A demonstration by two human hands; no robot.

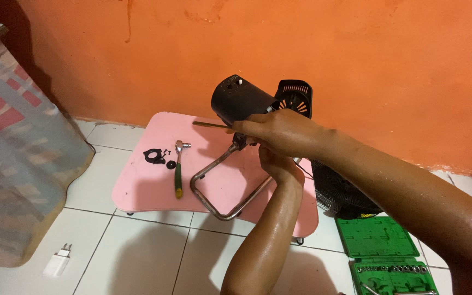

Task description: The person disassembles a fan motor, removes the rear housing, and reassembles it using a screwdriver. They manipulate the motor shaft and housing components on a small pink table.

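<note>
Matt black plastic motor housing; dull metal tube stand; seemingly smooth pink table.

Your two forearms came into view bare from the lower right and bottom edge, with no sleeves, cuffs or gloves on them. Your right hand and your left hand were both uncovered, and you wore no ring, bracelet or wristwatch where the wrists showed. The arms had a wet-looking sheen, with bright highlights running along the upper surfaces. The fingers were mostly hidden from view, so the nails could not be made out.
</note>
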